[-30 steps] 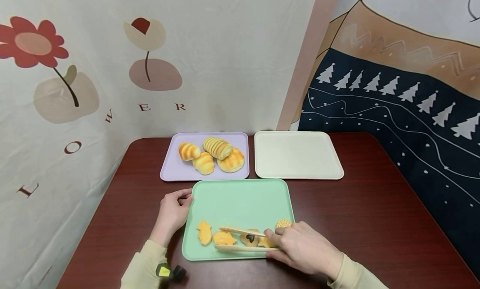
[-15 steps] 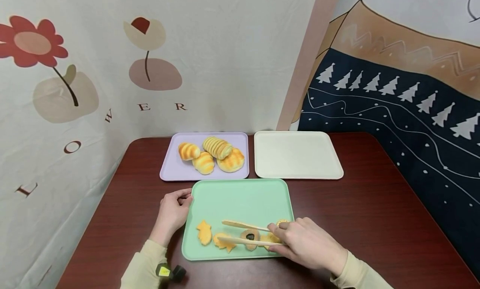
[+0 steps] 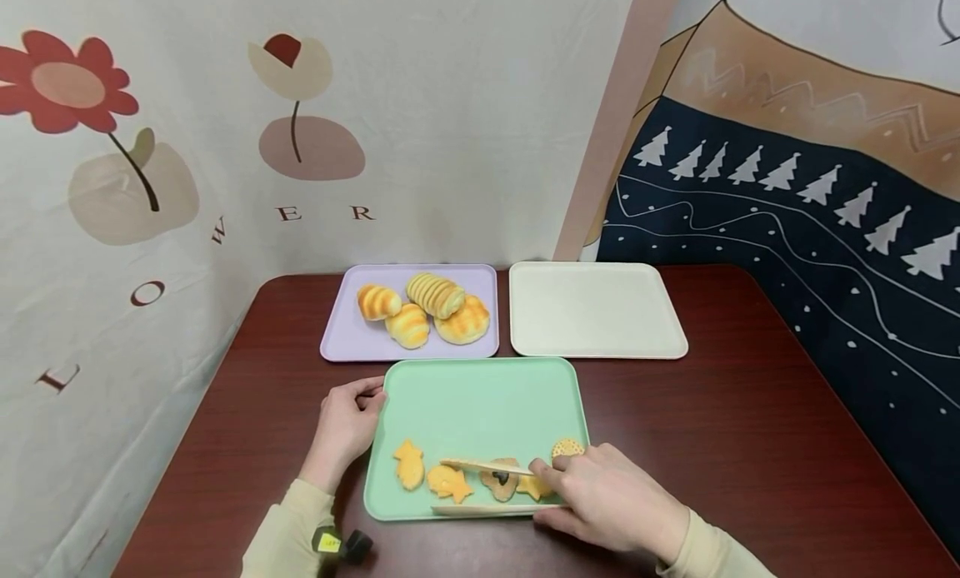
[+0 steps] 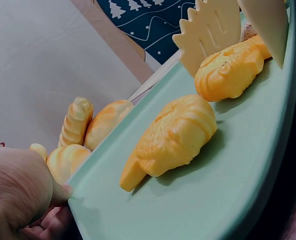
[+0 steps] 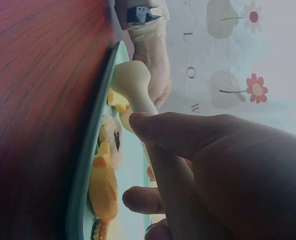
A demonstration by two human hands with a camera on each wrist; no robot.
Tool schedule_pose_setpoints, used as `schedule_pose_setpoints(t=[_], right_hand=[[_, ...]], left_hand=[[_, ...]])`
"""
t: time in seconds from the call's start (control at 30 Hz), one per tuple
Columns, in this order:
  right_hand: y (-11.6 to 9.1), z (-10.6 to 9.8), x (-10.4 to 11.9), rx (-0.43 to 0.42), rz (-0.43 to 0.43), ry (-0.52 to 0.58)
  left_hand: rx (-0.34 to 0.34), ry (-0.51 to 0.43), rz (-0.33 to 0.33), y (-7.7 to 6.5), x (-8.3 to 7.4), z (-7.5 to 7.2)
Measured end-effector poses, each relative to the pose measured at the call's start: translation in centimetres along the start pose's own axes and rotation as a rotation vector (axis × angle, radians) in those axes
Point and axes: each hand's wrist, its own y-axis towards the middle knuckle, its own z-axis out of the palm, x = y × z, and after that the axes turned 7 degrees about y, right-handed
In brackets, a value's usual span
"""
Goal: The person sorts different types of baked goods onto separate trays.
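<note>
My left hand grips the green tray at its left rim, thumb on the edge in the left wrist view. My right hand holds pale tongs low over the tray's near side. Their two arms are spread, one on each side of a fish-shaped biscuit; the serrated tip stands beside it. Another fish-shaped biscuit lies further left. Under the tongs' span is a brown biscuit with a dark centre. A yellow biscuit and a round dotted one are partly hidden by my right hand.
Behind the green tray stand a purple tray with several bread rolls and a white tray. All rest on a dark red-brown table, with printed cloth hanging behind.
The tongs rose away from the fish-shaped biscuit with one arm crossing over it, then came back down with the arms spread wider around it. My left hand has stayed on the rim.
</note>
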Motion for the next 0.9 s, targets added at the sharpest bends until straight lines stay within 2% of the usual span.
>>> schedule_pose_setpoints(t=[0.37, 0.53, 0.9], right_hand=[[-0.2, 0.2, -0.3, 0.007, -0.042, 0.004], [-0.2, 0.0, -0.8, 0.009, -0.026, 0.034], [-0.3, -0.7, -1.7, -0.042, 0.004, 0.033]], left_hand=[[0.003, -0.005, -0.005, -0.1, 0.0, -0.1], [0.012, -0.009, -0.008, -0.1, 0.0, -0.1], [0.012, -0.006, -0.015, -0.1, 0.0, 0.0]])
